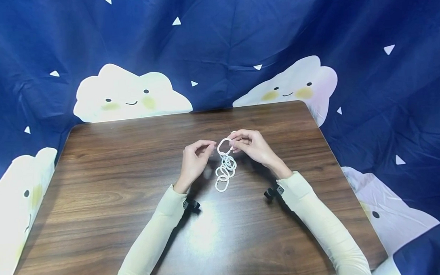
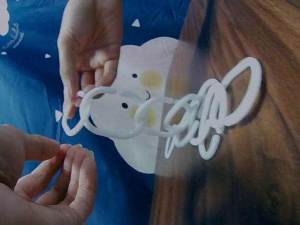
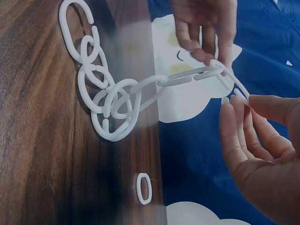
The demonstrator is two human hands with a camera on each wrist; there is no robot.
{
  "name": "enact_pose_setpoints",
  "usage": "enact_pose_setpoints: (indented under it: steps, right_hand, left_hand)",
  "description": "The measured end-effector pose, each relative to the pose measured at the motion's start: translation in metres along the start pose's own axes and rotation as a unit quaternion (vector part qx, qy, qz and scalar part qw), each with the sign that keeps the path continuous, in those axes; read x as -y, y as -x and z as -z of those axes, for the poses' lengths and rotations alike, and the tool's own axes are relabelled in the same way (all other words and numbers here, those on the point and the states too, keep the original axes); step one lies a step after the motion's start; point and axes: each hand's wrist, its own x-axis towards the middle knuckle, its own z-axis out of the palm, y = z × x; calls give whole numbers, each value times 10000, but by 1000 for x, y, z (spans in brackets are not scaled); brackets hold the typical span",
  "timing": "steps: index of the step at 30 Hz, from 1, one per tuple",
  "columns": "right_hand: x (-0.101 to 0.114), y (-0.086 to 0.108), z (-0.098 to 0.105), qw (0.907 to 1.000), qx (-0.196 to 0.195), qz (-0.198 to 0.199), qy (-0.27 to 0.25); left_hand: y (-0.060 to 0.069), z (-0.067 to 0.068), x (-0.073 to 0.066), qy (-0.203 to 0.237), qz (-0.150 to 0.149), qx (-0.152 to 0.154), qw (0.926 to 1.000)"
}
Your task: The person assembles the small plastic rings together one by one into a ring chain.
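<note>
Between the two hands hangs a chain of several white plastic links (image 3: pixel 112 137), its lower part bunched on the tabletop. My right hand (image 1: pixel 254 146) pinches the end link (image 3: pixel 237 81) between thumb and fingertips, holding that end raised. Facing it from the other side, my left hand (image 1: pixel 193 162) has its thumb and fingertips brought loosely together. In the left wrist view, its fingertips are near the end link but appear apart from it, and nothing shows between them. A separate white link (image 3: pixel 139 190) lies on the table, mostly hidden behind my right hand in the head view.
The brown wood-grain table (image 1: pixel 116 197) extends around the hands. Behind it hangs a blue cloth (image 1: pixel 216 40) with white clouds and small triangles. A small black device (image 1: pixel 269 193) is at the right wrist; another (image 1: pixel 194 206) is at the left wrist.
</note>
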Motion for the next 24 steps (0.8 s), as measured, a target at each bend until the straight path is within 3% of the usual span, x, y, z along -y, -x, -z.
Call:
enact_pose_setpoints:
  steps: [9,24]
  right_hand:
    - [0,0,-1,10000,9,-57,24]
    - [-1,1,-6,9994,272,-146,162]
  left_hand:
    - [-4,-2,-10,36,168,295,9994]
    - [-5,-6,-8,-246,381,581,9973]
